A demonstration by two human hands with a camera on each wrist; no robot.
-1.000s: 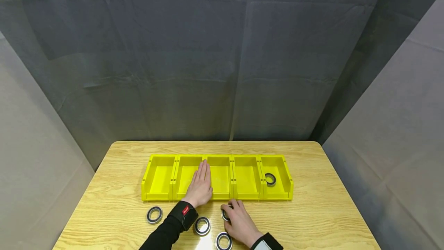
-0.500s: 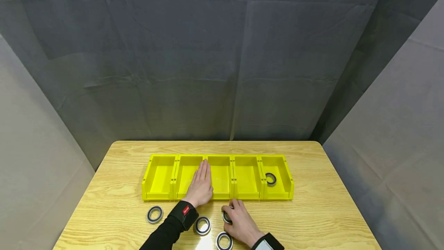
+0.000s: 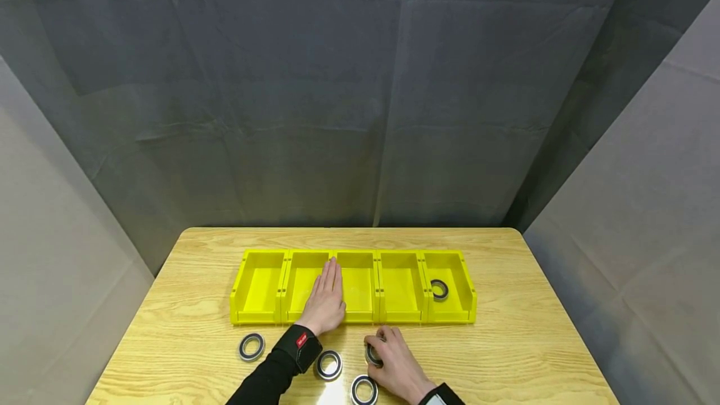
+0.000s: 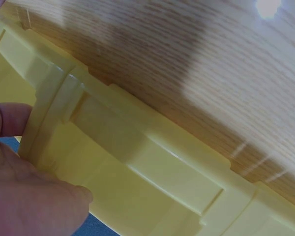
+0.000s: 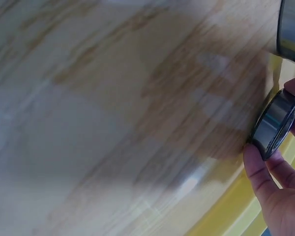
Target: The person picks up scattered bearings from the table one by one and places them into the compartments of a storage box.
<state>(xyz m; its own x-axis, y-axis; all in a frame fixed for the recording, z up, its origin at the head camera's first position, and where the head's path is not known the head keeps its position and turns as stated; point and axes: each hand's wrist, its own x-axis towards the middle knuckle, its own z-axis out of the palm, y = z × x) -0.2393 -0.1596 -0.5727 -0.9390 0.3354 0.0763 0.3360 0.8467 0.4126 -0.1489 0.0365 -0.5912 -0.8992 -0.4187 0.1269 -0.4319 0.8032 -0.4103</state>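
My left hand (image 3: 325, 302) lies with straight fingers over the divider between two compartments of the yellow bin row (image 3: 354, 317). In the left wrist view, its thumb and a finger are beside that yellow divider (image 4: 46, 110). My right hand (image 3: 396, 361) pinches a ball bearing (image 5: 276, 123) between thumb and fingers, just in front of the bins. From above, the fingers partly hide this bearing. Another bearing (image 3: 364, 390) lies on the table close to the right hand. One more bearing (image 3: 439, 290) sits in the far-right compartment, against its left wall.
Two further bearings lie flat on the wooden table (image 3: 506, 342): a left bearing (image 3: 251, 347) and a middle bearing (image 3: 329, 365) near the left wrist. A dark grey curtain (image 3: 304, 111) hangs behind the table, with lighter cloth panels at both sides.
My right hand has shifted slightly right and toward me, carrying the pinched bearing along. The left hand and the other bearings have stayed in place.
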